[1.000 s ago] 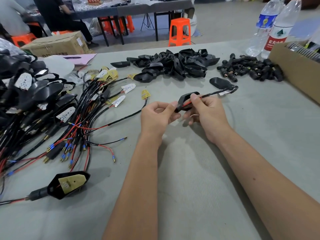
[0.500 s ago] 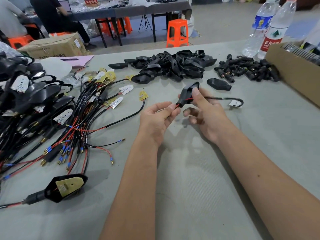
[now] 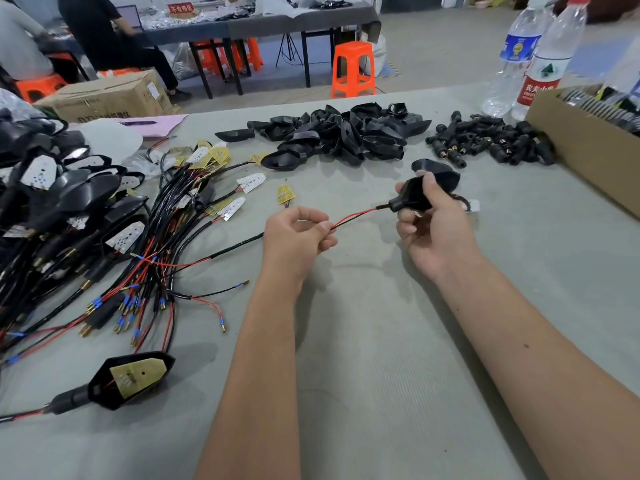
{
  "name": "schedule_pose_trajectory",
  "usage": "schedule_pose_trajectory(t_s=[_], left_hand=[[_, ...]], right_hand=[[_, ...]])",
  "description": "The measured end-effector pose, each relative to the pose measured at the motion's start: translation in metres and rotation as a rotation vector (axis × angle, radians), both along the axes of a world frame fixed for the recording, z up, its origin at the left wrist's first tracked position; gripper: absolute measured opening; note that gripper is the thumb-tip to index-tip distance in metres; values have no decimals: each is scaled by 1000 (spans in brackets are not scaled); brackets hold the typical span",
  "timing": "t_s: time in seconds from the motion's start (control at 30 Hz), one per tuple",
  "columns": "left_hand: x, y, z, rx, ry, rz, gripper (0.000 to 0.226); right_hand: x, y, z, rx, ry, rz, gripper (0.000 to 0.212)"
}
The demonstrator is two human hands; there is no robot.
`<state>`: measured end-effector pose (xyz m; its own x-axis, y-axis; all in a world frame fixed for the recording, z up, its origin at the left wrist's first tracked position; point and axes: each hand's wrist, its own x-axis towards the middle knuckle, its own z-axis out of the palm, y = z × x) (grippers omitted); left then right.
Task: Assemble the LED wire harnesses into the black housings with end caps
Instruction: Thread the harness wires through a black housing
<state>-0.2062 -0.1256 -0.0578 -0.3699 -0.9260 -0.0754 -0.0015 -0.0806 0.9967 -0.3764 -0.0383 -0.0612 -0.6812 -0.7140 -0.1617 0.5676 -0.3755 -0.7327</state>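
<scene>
Black housing (image 3: 414,197), small, rigid, probably light: clasped in right hand (image 3: 433,233), fingers curled round it, above the surface (image 3: 381,375), narrow neck toward the left. Red-and-black wire pair (image 3: 353,216), thin, limp, likely easy to kink: pinched at its free end by left hand (image 3: 298,237), drawn taut from the neck. Best hold, by judgement: housing by its body, wire near the neck rather than on bare strands.

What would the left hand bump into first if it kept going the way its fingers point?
The left hand points right along the red and black wire it pinches. It would probably first meet the black housing gripped by the right hand, though depth is uncertain.
</scene>
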Motion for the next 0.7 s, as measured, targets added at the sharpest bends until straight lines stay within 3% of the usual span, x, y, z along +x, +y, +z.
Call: schedule_pose_trajectory(t_s=[0.1,0.17,0.33,0.4,0.47,0.6,0.7], left_hand=[[11,-11,-3,-75,-130,67,15],[16,-18,-4,-173,-244,105,16],[17,-15,-4,-485,-563,172,19],[12,-11,-3,-606,-537,179,12],[2,-4,-1,-642,-398,115,4],[-23,13,-3,-472,-241,-125,4],[-28,18,-5,-396,-209,-183,4]], right_hand=[[-7,3,0,-49,-89,-35,7],[-8,3,-1,-74,-79,-16,11],[-1,-1,-3,57,169,36,23],[3,-3,-3,146,291,55,30],[8,-3,-4,185,378,105,37],[11,-1,-4,173,396,238,50],[12,-2,-4,190,387,273,49]])
